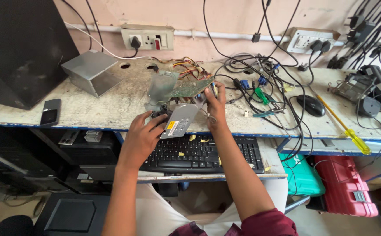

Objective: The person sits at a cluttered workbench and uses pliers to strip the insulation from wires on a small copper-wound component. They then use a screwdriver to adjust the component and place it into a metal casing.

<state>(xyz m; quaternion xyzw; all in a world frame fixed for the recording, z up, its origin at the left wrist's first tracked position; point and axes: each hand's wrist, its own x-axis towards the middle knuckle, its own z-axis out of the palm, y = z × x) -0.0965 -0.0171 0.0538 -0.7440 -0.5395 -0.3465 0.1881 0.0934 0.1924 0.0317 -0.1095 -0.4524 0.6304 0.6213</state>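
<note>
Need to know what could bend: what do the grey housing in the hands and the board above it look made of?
The grey housing looks like thin sheet metal: dull, flat-folded panels. The green board looks like rigid circuit-board laminate, matte green and dotted with solder points. Left hand and right hand each grip a side.

Cluttered workbench (111, 107): cables (260, 74), mouse (311, 105), screwdriver (343, 126)

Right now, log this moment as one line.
left hand: grips grey metal case | right hand: holds green circuit board | below: black keyboard | workbench: yellow screwdriver, black mouse
</note>
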